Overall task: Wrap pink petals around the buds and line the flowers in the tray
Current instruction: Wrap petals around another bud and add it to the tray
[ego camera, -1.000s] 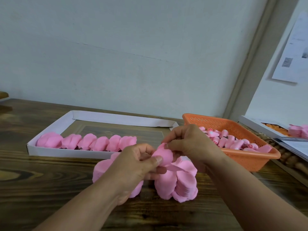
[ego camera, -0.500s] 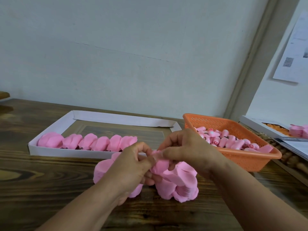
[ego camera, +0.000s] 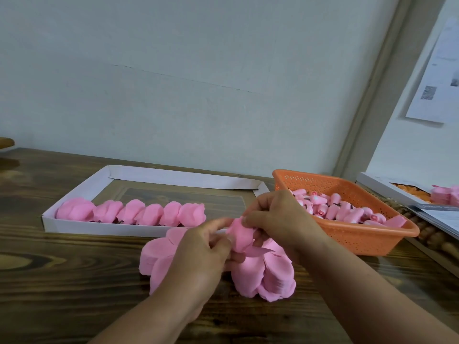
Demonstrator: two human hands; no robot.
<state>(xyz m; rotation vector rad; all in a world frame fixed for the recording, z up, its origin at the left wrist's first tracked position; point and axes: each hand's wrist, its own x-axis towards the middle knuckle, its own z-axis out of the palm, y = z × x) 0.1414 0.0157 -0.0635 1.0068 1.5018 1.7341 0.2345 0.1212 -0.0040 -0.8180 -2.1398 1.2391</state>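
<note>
Both hands work on one pink flower (ego camera: 240, 234) above the table's middle. My left hand (ego camera: 198, 254) grips its lower part, and my right hand (ego camera: 278, 219) pinches a petal against its top. Under the hands lie stacks of loose pink petals (ego camera: 270, 276). A white tray (ego camera: 82, 227) at the back left holds a row of several finished pink flowers (ego camera: 129, 214) along its front wall. An orange basket (ego camera: 367, 239) to the right is filled with pink buds (ego camera: 342, 212). The bud inside the held flower is hidden.
The dark wooden table (ego camera: 62, 281) runs up to a pale wall. At the far right lie a white box (ego camera: 380, 187) with orange and pink pieces, papers, and a strip of wooden beads (ego camera: 432, 237).
Both hands have sunk slightly toward the petal stacks. My right fingers have shifted over the flower's top, drawing a petal further around it.
</note>
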